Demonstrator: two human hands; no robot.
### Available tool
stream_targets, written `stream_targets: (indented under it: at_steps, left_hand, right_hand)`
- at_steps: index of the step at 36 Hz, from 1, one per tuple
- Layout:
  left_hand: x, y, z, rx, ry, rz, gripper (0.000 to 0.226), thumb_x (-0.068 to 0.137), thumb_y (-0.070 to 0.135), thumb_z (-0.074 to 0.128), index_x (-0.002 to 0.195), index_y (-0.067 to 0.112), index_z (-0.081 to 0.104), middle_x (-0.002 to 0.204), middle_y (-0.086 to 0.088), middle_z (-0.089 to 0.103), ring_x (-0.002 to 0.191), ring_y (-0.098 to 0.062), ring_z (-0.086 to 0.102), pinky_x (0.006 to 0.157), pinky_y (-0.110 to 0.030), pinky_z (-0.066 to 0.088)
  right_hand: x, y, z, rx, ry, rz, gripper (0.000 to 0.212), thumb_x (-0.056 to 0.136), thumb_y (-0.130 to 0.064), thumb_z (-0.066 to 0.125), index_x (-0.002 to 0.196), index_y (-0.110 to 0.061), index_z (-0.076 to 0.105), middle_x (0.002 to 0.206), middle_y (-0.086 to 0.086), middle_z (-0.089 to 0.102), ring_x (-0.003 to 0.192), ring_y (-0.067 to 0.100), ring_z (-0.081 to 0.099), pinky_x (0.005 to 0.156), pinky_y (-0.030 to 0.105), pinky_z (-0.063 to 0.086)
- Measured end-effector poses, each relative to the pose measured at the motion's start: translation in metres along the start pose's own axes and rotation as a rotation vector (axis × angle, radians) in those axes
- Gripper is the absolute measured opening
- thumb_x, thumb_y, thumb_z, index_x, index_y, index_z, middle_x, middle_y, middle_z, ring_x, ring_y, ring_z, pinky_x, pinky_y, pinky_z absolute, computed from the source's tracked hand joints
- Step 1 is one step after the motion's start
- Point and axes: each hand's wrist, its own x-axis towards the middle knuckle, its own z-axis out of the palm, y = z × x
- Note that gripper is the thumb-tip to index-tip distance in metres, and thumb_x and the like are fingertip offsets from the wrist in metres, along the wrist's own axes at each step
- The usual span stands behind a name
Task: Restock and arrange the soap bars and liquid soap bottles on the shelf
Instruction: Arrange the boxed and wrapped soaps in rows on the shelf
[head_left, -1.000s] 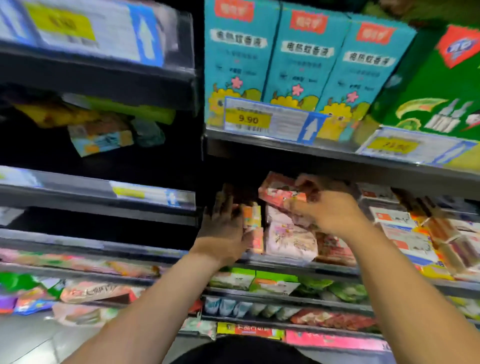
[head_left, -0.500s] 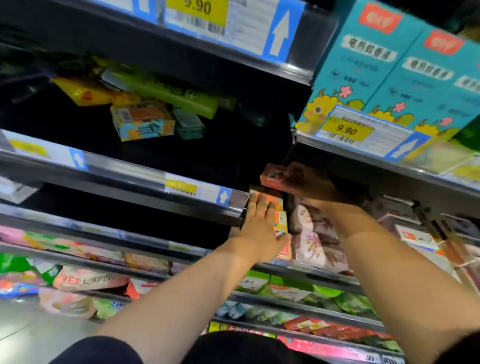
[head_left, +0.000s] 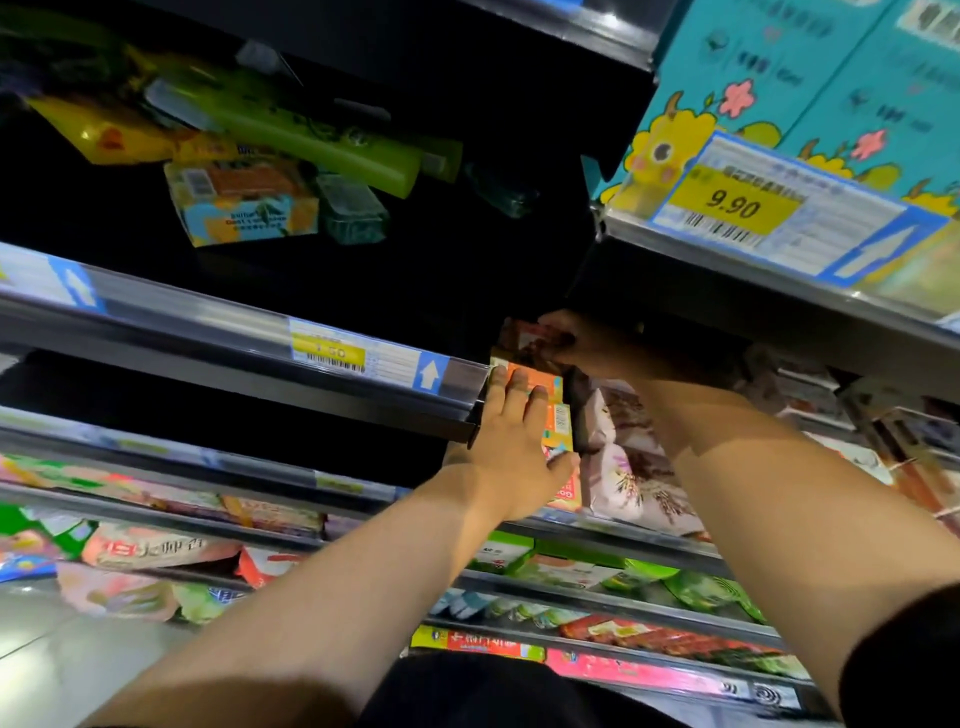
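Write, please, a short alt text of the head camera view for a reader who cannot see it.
A person's right hand sets a reddish soap bar pack on top of a stack of orange soap boxes, which the left hand steadies from the side. Pink floral packs stand right beside the stack, and a yellow 9.90 price tag hangs on the shelf above.

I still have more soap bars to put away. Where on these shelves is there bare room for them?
The dark shelf bay left of the left hand, under the yellow price tag, looks bare. Where the right hand sets the red soap bar it is crowded: orange boxes and pink packs touch.
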Motion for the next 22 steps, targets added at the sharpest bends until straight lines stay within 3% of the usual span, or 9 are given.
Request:
stream_targets:
  at_steps: [5, 11, 14, 19, 22]
  left_hand:
    - [0.001, -0.001, 0.003, -0.023, 0.015, -0.010, 0.082, 0.101, 0.061, 0.029, 0.159, 0.013, -0.003, 0.166, -0.010, -0.013, 0.151, -0.029, -0.019, 0.116, -0.040, -0.015]
    - [-0.005, 0.003, -0.006, 0.041, 0.001, -0.002, 0.080, 0.103, 0.058, 0.025, 0.158, 0.012, -0.007, 0.166, -0.008, -0.014, 0.151, -0.025, -0.020, 0.116, -0.040, -0.016]
    - [-0.004, 0.003, -0.004, 0.032, 0.004, -0.023, 0.081, 0.102, 0.060, 0.026, 0.159, 0.013, -0.008, 0.166, -0.006, -0.014, 0.151, -0.025, -0.021, 0.116, -0.040, -0.015]
    - [-0.002, 0.002, -0.002, 0.032, 0.007, -0.023, 0.082, 0.101, 0.061, 0.028, 0.159, 0.013, -0.005, 0.166, -0.008, -0.013, 0.151, -0.027, -0.018, 0.119, -0.042, -0.011]
    - [-0.001, 0.001, 0.001, 0.009, 0.020, -0.029, 0.084, 0.100, 0.062, 0.029, 0.159, 0.012, -0.004, 0.166, -0.009, -0.013, 0.152, -0.028, -0.017, 0.120, -0.041, -0.009]
  right_hand:
    - [0.007, 0.009, 0.007, -0.039, -0.015, -0.010, 0.078, 0.090, -0.028, 0.072, 0.153, -0.009, 0.030, 0.152, 0.011, 0.041, 0.137, 0.025, 0.041, 0.094, 0.014, 0.028]
    - [0.014, 0.012, 0.010, -0.053, -0.070, -0.001, 0.080, 0.091, -0.024, 0.070, 0.155, -0.009, 0.024, 0.158, 0.013, 0.033, 0.143, 0.028, 0.034, 0.108, 0.022, 0.027]
    - [0.015, 0.012, 0.009, -0.013, -0.087, -0.006, 0.077, 0.092, -0.016, 0.068, 0.155, -0.007, 0.024, 0.158, 0.012, 0.033, 0.143, 0.027, 0.035, 0.102, 0.014, 0.026]
    - [0.018, 0.011, 0.007, -0.008, -0.153, 0.019, 0.079, 0.091, -0.022, 0.070, 0.156, -0.016, 0.025, 0.157, 0.010, 0.036, 0.137, 0.025, 0.042, 0.110, 0.029, 0.038]
    - [0.015, 0.008, 0.007, 0.027, -0.141, 0.010, 0.078, 0.090, -0.017, 0.070, 0.155, -0.012, 0.027, 0.155, 0.011, 0.038, 0.136, 0.026, 0.044, 0.111, 0.032, 0.040]
